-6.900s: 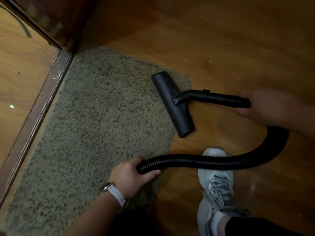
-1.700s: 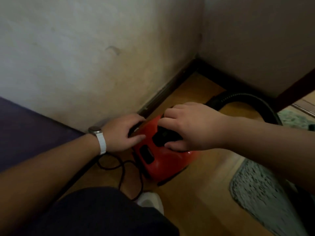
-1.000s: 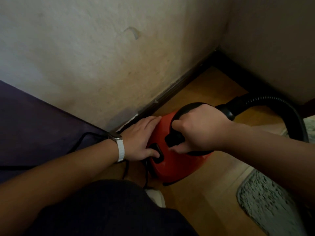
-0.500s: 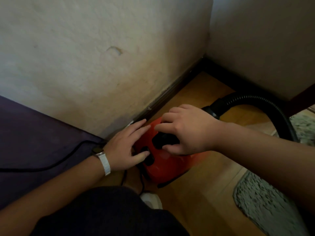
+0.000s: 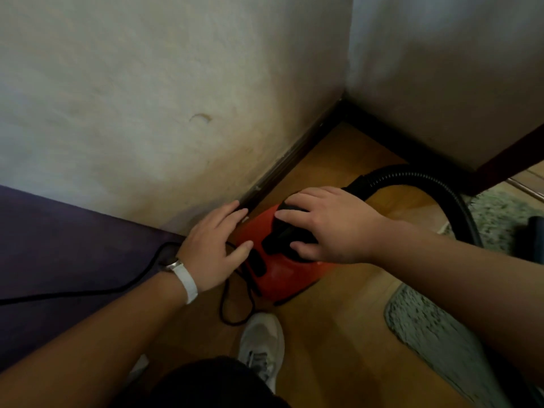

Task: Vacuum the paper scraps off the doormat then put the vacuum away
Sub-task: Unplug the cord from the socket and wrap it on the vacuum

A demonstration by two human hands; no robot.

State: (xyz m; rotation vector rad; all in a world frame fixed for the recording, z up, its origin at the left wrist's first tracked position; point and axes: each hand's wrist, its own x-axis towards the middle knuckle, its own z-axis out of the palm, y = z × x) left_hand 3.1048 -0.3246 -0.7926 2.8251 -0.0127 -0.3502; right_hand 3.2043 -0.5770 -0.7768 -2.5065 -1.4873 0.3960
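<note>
Floor [image 5: 338, 343]: wooden, meeting the walls [image 5: 147, 83] at a corner.
Doormat [image 5: 426, 328]: grey shag, at the floor's right edge.
Vacuum [image 5: 282, 278]: red canister, on the floor near the corner, beside the skirting.
Hose [image 5: 426, 179]: black, arching right from the canister.
Right hand [image 5: 332, 225]: rests on the black top handle, fingers spread and loose.
Left hand [image 5: 212, 248]: fingers straight and close together, thumb touching the canister's rear.
Power cord [image 5: 141, 278]: black, trailing left.

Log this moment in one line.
vacuum: on floor by wall corner | left hand: fingers straight, touching its side | right hand: resting on handle | hose: attached | cord: trailing left
</note>
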